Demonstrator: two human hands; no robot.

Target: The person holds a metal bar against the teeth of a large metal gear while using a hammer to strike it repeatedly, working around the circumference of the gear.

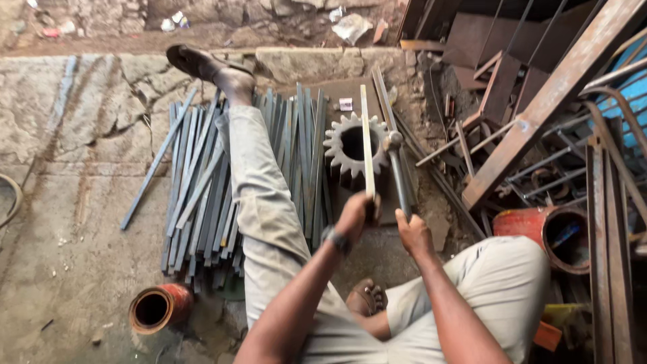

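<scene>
floor, far left: cracked concrete floor (74,269), dusty; part of a dark ring at the left edge.
rust can: short rusty cylinder (158,308) lay on its side on the floor, open mouth toward the camera, well apart from the hands.
flat bars: a pile of grey flat steel strips (195,195) lay on the floor under and beside the outstretched left leg (253,195); foot in a sandal at the far end.
left hand: left hand (355,216), fingers closed around the near end of a pale flat strip (366,138), which ran away from the body and crossed the gear.
gear: large toothed gear wheel (352,145) sat on a dark steel plate (344,91), serving as the anvil; strip lay over its bore.
right hand: right hand (413,234), fingers wrapped on the handle of a hammer (397,168); head just beside the strip, near the gear rim.
judgement on technique: strip looked best kept flat on the teeth, blows square on the supported part, left fingers well back from the strike point.
obstructions: loose strips crowded the left of the gear; long bars lay close on its right.
right side: scrap heap with rusty angle beam (552,101), rods, a red drum (549,232) on its side next to the right knee.
</scene>
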